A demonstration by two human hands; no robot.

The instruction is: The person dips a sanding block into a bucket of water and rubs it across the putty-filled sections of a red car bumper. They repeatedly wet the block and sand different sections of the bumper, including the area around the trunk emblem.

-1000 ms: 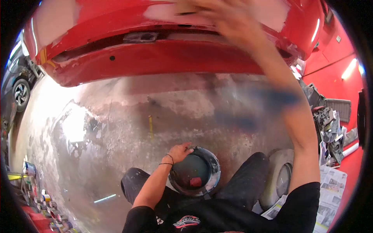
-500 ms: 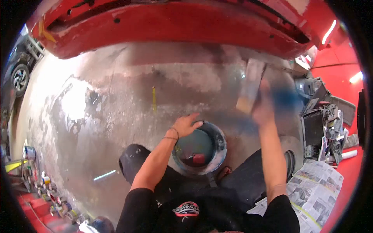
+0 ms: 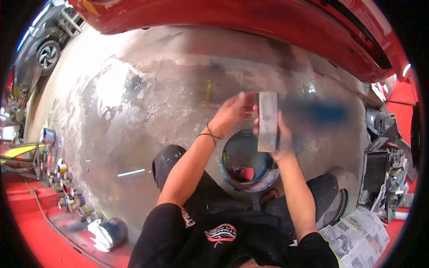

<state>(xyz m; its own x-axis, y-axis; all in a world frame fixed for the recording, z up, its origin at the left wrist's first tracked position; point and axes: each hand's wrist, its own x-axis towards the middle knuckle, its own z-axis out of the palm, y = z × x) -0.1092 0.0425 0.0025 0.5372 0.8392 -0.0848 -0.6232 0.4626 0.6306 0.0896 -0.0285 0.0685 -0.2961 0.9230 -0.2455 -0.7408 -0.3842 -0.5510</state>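
Note:
My right hand (image 3: 283, 138) grips a long grey sanding block (image 3: 268, 121) along its sides, with the worn flat face turned up toward me. Just left of the block is my left hand (image 3: 231, 114), its fingers stretched toward the block's upper end and slightly blurred; it holds nothing. Below both hands, between my knees, stands a round bucket (image 3: 228, 176) of murky water. A red piece (image 3: 246, 173) lies in it, near the front wall. The block overlaps the bucket's right rim in view.
A red car body panel (image 3: 232, 20) spans the top. A blurred blue patch (image 3: 328, 111) shows on the right. Car parts (image 3: 380, 172) and newspaper (image 3: 359, 234) lie at the right; several paint cans (image 3: 82, 210) stand at the left. A yellow strip (image 3: 208, 91) marks the wet floor.
My right hand has brought the sanding block left and toward me, its face now upright in view. My left hand has risen off the bucket's rim toward the block. The view has shifted.

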